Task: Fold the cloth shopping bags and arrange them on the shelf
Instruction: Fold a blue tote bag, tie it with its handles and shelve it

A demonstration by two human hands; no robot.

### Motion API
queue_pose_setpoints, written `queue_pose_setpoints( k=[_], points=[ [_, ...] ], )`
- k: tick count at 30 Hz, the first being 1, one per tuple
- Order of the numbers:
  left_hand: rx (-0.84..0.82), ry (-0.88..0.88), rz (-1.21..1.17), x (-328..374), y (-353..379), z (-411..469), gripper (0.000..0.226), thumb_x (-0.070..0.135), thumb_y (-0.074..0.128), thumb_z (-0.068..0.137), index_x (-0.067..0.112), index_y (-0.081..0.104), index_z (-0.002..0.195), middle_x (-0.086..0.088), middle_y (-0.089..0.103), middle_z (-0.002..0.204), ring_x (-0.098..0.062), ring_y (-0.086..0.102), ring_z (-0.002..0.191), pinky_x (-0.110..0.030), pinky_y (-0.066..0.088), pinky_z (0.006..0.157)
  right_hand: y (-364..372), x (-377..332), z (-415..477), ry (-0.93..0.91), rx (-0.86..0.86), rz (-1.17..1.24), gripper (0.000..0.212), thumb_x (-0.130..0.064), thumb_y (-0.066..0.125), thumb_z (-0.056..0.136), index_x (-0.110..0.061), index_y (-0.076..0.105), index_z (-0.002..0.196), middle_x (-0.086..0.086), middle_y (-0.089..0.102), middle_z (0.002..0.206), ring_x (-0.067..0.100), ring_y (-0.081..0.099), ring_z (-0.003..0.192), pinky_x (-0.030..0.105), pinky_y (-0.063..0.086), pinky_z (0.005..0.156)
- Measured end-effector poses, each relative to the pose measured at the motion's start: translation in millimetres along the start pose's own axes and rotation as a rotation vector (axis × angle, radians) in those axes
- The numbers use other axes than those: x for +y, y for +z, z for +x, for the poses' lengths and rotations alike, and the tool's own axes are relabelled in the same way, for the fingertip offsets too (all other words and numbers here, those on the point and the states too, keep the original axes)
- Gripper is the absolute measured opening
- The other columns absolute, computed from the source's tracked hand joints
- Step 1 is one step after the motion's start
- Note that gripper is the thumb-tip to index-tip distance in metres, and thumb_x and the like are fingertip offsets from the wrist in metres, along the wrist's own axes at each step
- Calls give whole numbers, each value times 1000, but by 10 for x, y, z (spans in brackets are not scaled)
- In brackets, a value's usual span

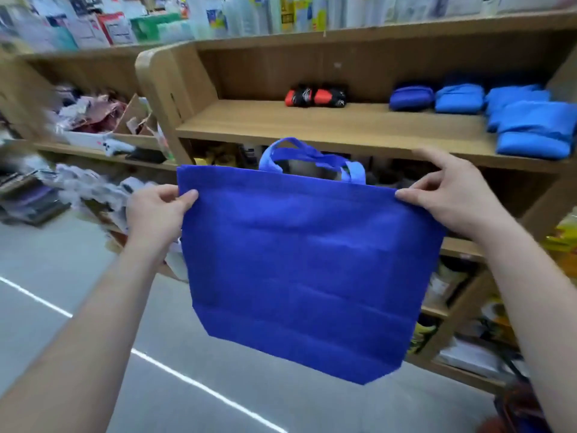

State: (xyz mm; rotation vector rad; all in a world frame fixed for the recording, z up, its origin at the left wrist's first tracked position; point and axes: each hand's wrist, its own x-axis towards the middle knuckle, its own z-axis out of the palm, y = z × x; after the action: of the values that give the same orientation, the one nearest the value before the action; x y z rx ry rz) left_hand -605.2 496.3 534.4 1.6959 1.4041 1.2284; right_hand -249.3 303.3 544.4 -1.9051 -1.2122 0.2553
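Held flat in the air before the wooden shelf (327, 126), the royal-blue, matte non-woven cloth shopping bag (306, 267) looks light, limp and creased, best taken at its top corners, where the left hand (159, 210) and right hand (449, 192) each pinch it.

— What sort of place is it?
— A shop, I'd say. Before me stands a wooden shelf (327, 126) with folded blue bags (527, 129) and red-and-black ones (315, 96) laid side by side — packaged goods (218, 17) line the top.
— And lower down?
— More stock crammed into the lower compartments (449, 285), and a box of crumpled packaging (93, 115) to my left.
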Motion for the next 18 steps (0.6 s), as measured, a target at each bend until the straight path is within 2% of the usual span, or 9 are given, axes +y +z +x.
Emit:
queue_pose_setpoints(
  k=[1,2,3,6,7,9,12,15,18],
  points=[
    [4,-14,15,-40,-46,55,8,23,71,88,22,70,80,19,67,65,1,62,59,-25,50,58,18,-99,99,47,-22,-101,33,-38,79,80,-32,69,111,-12,70,68,7,65,77,29,48,68],
    [6,-28,5,-75,-71,114,9,25,71,88,24,70,78,17,68,70,1,63,60,-25,49,57,47,-199,189,83,-50,-217,21,-46,75,81,-28,73,91,-11,68,69,10,63,76,30,47,64],
    [6,-42,-12,-105,-82,179,11,26,71,88,25,70,77,17,68,71,3,62,59,-22,47,54,82,-280,276,101,-80,-330,23,-50,71,83,-27,72,79,-10,66,73,11,60,74,30,45,61],
    [9,-51,5,-152,-53,430,18,32,67,90,26,66,73,18,63,60,3,58,52,-21,43,44,191,-437,567,89,-153,-438,17,-41,68,89,-27,67,79,-5,64,82,11,56,72,27,41,53],
    [14,-46,21,-153,-30,535,21,34,64,91,26,63,72,17,60,53,2,55,46,-21,40,40,217,-458,667,89,-176,-359,13,-33,68,91,-26,67,80,-2,65,85,14,59,72,27,45,51],
    [26,-50,-8,-138,35,789,22,32,57,95,25,58,75,11,58,49,-1,53,39,-21,38,38,278,-446,869,96,-169,-19,12,-16,67,92,-21,66,81,2,63,86,21,64,71,29,57,49],
    [20,-49,-128,-61,184,1234,19,30,50,100,23,53,82,4,66,56,-7,64,46,-17,45,41,408,-440,1241,59,12,513,17,-4,65,91,-15,64,79,5,56,80,20,63,77,31,62,62],
    [2,-15,-234,90,428,1738,19,30,48,102,23,53,85,2,71,69,-7,69,58,-15,48,47,542,-502,1722,-10,240,688,14,-6,68,89,-17,65,80,1,61,80,16,67,81,33,61,72],
    [-20,-15,-345,254,682,2240,19,30,52,101,21,54,84,1,72,74,-6,71,66,-17,50,54,639,-586,2237,-103,459,691,9,-14,71,84,-21,68,81,-2,65,80,12,66,79,36,60,77]
  ],
)
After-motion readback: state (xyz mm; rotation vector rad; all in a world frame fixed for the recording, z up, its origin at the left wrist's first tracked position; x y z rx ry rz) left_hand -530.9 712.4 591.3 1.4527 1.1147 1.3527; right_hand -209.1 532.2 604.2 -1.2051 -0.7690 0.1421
